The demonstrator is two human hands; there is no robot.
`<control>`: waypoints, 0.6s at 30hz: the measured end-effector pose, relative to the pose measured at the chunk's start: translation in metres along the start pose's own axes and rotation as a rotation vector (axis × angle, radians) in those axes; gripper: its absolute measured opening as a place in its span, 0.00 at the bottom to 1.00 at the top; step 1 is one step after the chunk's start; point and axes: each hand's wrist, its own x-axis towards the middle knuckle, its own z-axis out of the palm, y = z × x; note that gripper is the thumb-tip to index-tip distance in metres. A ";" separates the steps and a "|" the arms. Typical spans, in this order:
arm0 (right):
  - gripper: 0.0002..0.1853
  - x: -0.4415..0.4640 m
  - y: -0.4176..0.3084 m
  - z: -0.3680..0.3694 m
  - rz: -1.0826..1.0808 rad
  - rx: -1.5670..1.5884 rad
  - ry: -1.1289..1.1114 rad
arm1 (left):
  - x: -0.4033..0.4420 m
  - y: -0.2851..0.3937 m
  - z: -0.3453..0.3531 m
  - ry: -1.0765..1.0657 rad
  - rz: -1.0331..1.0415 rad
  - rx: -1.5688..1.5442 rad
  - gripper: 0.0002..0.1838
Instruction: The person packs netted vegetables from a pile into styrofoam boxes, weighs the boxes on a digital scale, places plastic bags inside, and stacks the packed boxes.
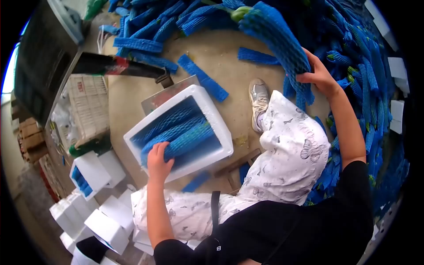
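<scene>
My right hand (319,74) is closed around the lower end of a long vegetable in a blue foam net (276,33), raised above the floor. Its green tip points up and left. My left hand (160,160) reaches into a white foam box (217,119), its fingers around the near end of a blue-netted vegetable (192,139). Several such netted pieces lie side by side in the box, with white bottom showing on the right. The box rests tilted on a scale's metal platform (170,93).
The scale's post (119,66) and dark display head (48,66) rise at the left. Piles of blue-netted vegetables (371,88) curve along the back and right. Loose blue nets (202,77) lie on the floor. White foam boxes (108,223) are stacked at lower left.
</scene>
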 end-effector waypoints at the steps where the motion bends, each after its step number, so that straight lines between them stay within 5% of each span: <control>1: 0.40 0.008 -0.016 0.016 -0.035 -0.238 -0.189 | -0.001 -0.003 -0.003 0.033 0.013 -0.038 0.29; 3: 0.36 0.021 -0.048 0.076 -0.108 -0.186 -0.577 | 0.001 -0.016 -0.010 -0.082 -0.039 -0.318 0.28; 7: 0.28 0.019 -0.059 0.218 -0.168 -0.753 -0.995 | 0.024 -0.044 -0.024 -0.341 -0.185 -0.675 0.22; 9: 0.26 0.006 -0.003 0.277 -0.224 -0.683 -0.887 | 0.030 -0.053 -0.023 -0.387 -0.122 -0.719 0.21; 10: 0.24 -0.002 0.038 0.303 -0.425 -0.732 -0.695 | 0.030 -0.051 -0.023 -0.374 -0.146 -0.728 0.20; 13: 0.21 -0.016 0.077 0.329 -0.559 -0.850 -0.455 | 0.014 -0.038 -0.022 -0.175 -0.057 -0.374 0.22; 15: 0.27 -0.035 0.056 0.316 -0.568 -0.867 -0.406 | -0.004 -0.024 -0.027 0.066 0.124 -0.105 0.23; 18: 0.22 -0.050 -0.003 0.279 -0.657 -0.925 -0.412 | -0.034 -0.009 -0.071 0.566 0.034 -0.071 0.20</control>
